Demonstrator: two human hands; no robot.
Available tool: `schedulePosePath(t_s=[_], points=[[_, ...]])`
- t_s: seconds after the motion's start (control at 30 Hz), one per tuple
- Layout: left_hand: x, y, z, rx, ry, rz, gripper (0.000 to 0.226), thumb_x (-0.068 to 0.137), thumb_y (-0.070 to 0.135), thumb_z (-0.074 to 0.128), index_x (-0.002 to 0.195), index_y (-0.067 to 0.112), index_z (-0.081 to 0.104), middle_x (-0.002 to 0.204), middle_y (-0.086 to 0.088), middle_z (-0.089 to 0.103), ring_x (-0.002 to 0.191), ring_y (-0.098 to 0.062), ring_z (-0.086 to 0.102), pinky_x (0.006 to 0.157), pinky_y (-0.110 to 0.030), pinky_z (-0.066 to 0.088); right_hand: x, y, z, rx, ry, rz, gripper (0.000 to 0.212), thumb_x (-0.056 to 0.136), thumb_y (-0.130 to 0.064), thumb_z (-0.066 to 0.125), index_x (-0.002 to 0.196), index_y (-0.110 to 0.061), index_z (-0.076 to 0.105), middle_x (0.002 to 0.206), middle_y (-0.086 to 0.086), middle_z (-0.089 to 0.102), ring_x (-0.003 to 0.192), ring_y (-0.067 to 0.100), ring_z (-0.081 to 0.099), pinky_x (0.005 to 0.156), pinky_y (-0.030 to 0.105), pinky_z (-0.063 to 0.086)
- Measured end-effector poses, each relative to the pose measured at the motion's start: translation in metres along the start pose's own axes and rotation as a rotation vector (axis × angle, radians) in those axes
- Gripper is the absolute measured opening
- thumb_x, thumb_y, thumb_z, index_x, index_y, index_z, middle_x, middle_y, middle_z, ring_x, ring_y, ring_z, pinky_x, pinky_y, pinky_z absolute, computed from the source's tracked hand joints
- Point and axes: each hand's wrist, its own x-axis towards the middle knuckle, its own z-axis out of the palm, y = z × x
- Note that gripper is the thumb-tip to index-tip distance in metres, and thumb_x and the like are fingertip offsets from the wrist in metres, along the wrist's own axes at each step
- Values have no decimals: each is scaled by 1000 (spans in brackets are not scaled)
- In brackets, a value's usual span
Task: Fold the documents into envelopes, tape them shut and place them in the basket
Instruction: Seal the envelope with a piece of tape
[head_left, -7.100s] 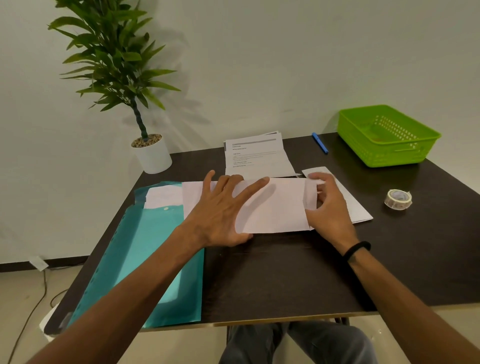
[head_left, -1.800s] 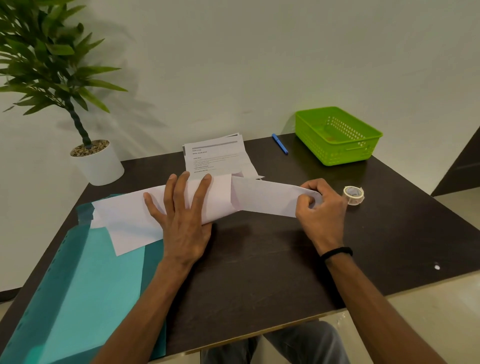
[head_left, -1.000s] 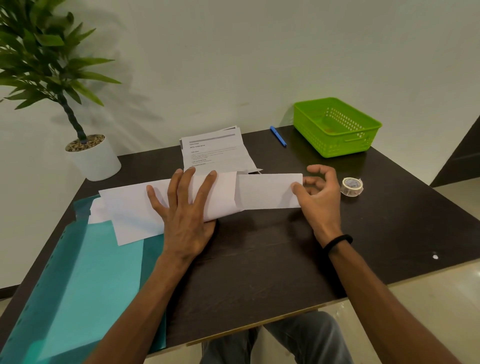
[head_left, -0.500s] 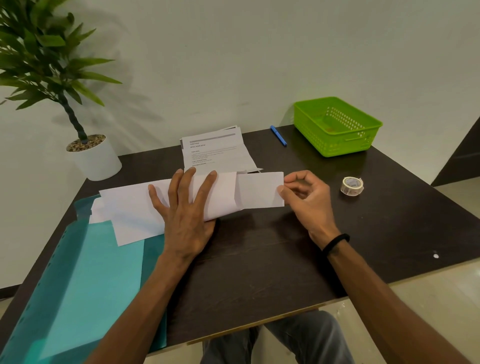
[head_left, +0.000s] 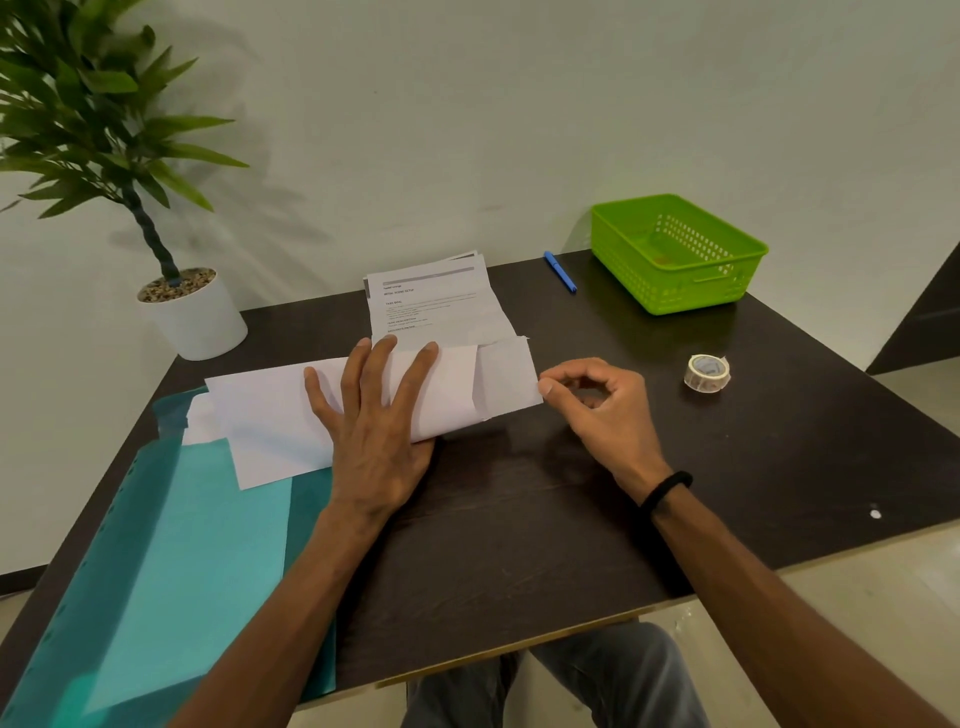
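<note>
A white envelope (head_left: 270, 410) lies across the middle of the dark table (head_left: 545, 530), its left end over a teal folder. My left hand (head_left: 374, 421) presses flat on the envelope's right part, fingers spread. A folded document (head_left: 506, 374) sticks out of the envelope's open right end by a short stub. My right hand (head_left: 608, 410) has curled fingers and pinches the stub's right edge. A stack of printed documents (head_left: 431, 306) lies just behind. The green basket (head_left: 675, 296) stands at the back right, with nothing visible inside. A tape roll (head_left: 706, 371) sits right of my right hand.
A teal folder (head_left: 182, 571) covers the table's left front. A potted plant (head_left: 192, 317) stands at the back left corner. A blue pen (head_left: 560, 271) lies between the documents and the basket. The table's front edge is close to my lap.
My right hand has slid the folded document leftward into the envelope, so much less of it sticks out. My left hand has stayed pressed on the envelope.
</note>
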Motion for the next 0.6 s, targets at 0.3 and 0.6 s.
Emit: schedulePosePath(t_s=[0.3, 0.6], points=[[0, 0, 1, 8, -13, 33, 98, 73, 42, 86, 156, 32, 35, 161, -14, 33, 153, -37, 24, 118, -75, 0, -3, -1, 6, -132, -181, -72, 18, 92, -26, 80, 110, -26, 80, 115, -13, 69, 102, 8, 68, 83, 30, 61], [0, 2, -1, 10, -17, 57, 97, 74, 42, 84, 157, 31, 35, 161, -15, 33, 153, -39, 24, 119, -74, -1, -5, -4, 8, -172, -395, -24, 62, 72, -75, 72, 129, -51, 67, 159, -21, 28, 145, 6, 31, 105, 28, 44]])
